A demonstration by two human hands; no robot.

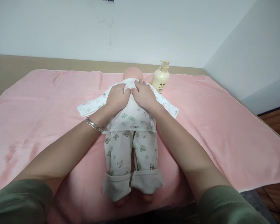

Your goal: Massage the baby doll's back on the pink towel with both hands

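A baby doll (133, 74) lies stretched out with its smooth, bald head at the far end; its face is not visible. It wears a white long-sleeved shirt (132, 119) and matching trousers (119, 149) with rolled-up cuffs, printed with small green animals. My left hand (118, 97) rests on the left half of the doll's upper torso. Beside it, my right hand (145, 95) lies on the right half. Both palms press on the shirt, thumbs close together near the middle and fingers pointing toward the head. Neither hand holds anything.
Beyond my right hand stands a pale yellow pump bottle (160, 79). A pink blanket (224, 124) covers the table, whose tan edge (72, 63) meets a white wall (154, 28). Wooden flooring (276, 124) shows at the right.
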